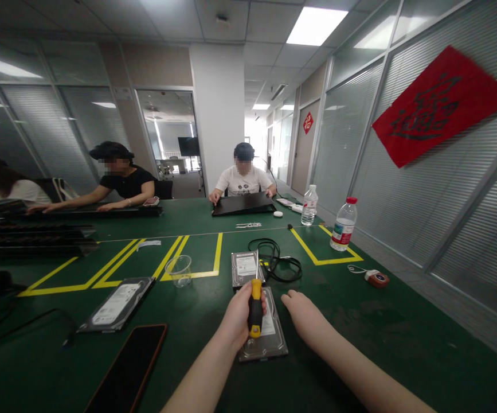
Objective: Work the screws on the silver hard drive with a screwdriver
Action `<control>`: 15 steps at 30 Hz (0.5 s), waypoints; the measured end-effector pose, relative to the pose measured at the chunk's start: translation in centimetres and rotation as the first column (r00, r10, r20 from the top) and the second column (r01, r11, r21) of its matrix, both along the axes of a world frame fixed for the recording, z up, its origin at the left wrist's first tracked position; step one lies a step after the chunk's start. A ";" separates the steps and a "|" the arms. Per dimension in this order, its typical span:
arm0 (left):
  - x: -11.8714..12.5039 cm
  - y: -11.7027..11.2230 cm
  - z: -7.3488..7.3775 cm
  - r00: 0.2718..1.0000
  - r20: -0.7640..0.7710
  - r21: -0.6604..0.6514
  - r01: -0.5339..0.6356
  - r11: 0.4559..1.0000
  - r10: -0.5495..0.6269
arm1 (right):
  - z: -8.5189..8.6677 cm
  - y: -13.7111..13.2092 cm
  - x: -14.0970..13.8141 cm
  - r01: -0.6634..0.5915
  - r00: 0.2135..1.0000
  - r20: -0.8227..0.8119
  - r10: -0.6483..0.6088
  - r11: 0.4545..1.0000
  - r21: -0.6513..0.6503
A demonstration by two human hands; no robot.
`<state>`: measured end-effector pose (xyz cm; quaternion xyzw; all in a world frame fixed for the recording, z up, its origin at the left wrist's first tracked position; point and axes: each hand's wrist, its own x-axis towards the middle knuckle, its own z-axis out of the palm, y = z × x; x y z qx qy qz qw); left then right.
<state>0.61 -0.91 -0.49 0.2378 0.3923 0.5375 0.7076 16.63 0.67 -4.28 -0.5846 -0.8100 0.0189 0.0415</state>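
My left hand [238,315] is closed around a screwdriver [255,312] with a black and yellow handle, its shaft pointing away from me. Under that hand lies a hard drive [269,344] with a white label, partly covered by hand and tool. Just beyond it is a second hard drive [245,265], overlapped by the screwdriver's shaft. To the right of the nearer drive, my right hand [302,312] rests on the green table with its fingers curled in, apart from the drive; nothing shows in it.
Left are another hard drive [117,304], a phone [128,370] and a clear plastic cup [180,271]. A looped black cable [289,269] lies ahead. Bottles [343,225] and a tape measure [377,279] stand right. A person opposite handles a black panel [243,203]; others sit left.
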 end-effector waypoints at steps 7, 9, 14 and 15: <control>0.0 0.2 0.0 0.999 -0.033 -0.007 -0.015 1.000 0.014 | 0.2 0.6 0.1 -0.025 1.000 0.014 0.026 0.999 -0.038; 0.0 0.2 -0.1 0.999 -0.034 -0.007 -0.015 1.000 0.015 | 0.4 0.1 -0.1 -0.036 0.999 0.004 0.036 0.999 -0.039; 0.0 0.1 -0.2 0.999 -0.029 -0.019 -0.014 1.000 0.014 | 0.9 -1.0 0.0 -0.035 0.995 -0.094 0.032 0.999 -0.024; 0.0 0.1 -0.1 1.000 -0.027 -0.018 -0.013 1.000 0.012 | 1.1 -1.1 0.1 -0.033 0.991 -0.127 0.030 0.999 -0.023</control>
